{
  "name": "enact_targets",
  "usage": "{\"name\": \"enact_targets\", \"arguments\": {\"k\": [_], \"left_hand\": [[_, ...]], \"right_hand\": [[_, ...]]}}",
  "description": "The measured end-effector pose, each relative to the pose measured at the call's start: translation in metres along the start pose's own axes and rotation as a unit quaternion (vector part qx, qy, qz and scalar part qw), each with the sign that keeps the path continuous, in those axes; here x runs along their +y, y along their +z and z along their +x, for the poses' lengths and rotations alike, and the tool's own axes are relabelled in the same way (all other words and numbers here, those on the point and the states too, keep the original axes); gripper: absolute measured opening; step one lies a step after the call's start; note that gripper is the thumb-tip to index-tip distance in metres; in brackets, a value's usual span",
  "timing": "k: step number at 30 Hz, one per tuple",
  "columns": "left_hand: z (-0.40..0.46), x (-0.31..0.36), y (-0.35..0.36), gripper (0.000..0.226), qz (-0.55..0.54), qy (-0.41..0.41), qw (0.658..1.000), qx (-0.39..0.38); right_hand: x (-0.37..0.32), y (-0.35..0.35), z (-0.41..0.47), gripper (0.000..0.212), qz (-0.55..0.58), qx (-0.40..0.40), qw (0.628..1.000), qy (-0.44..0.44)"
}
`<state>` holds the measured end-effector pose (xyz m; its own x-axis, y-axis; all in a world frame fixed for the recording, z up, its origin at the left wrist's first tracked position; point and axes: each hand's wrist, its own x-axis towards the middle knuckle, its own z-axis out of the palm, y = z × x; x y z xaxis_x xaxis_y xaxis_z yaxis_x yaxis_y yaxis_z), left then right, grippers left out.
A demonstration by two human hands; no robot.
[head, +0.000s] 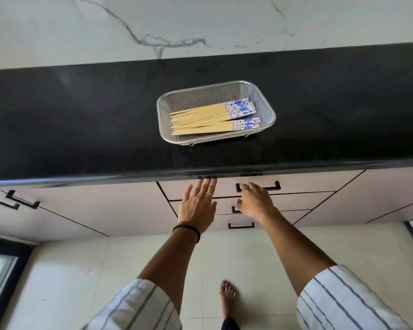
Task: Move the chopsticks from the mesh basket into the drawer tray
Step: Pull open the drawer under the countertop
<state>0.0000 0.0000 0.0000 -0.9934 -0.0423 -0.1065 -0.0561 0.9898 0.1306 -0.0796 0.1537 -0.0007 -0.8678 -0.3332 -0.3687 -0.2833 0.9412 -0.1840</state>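
— Lying where, the chopsticks?

— Lying flat in the mesh basket, all of them, bamboo tips to the basket's left end and blue-and-white patterned tops to its right end. They sit in two loose bunches, one toward the basket's far wall, one toward its near wall, and the two touch in the middle. None pokes over the rim.

— And the basket itself?

— It stands on the black countertop, a rectangular steel thing on small wire feet, closer to the counter's front edge than to the white marbled wall behind it.

— Your hands?

— Both are below the basket, under the counter's lip, empty of chopsticks. My left hand is spread flat, fingers wide and straight, tips against the top drawer front just under the counter edge. It carries a thin ring and a black hair tie on the wrist. My right hand is just beside it, fingers curled onto the black drawer handle at its left end; whether the grip is fully closed around the bar I cannot tell.

— The drawer?

— Closed, flush with the drawers below it, so no tray shows. Striped sleeves and one bare foot on the pale floor tiles are nearest me.
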Motion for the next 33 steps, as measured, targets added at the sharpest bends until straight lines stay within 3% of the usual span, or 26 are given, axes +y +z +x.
{"name": "enact_targets", "arguments": {"k": [7, 14, 33], "left_hand": [[0.015, 0.002, 0.009, 0.058, 0.014, -0.018, 0.999, 0.038], [0.014, 0.003, 0.009, 0.056, 0.02, -0.022, 0.999, 0.044], [-0.028, 0.005, 0.001, 0.062, 0.046, -0.026, 0.999, 0.011]], "right_hand": [[0.012, 0.011, 0.037, 0.05, 0.014, -0.076, 0.997, 0.026], [0.016, 0.029, 0.042, 0.057, -0.031, -0.034, 0.999, 0.01], [0.019, 0.04, 0.007, 0.046, -0.024, -0.035, 0.999, 0.008]]}}
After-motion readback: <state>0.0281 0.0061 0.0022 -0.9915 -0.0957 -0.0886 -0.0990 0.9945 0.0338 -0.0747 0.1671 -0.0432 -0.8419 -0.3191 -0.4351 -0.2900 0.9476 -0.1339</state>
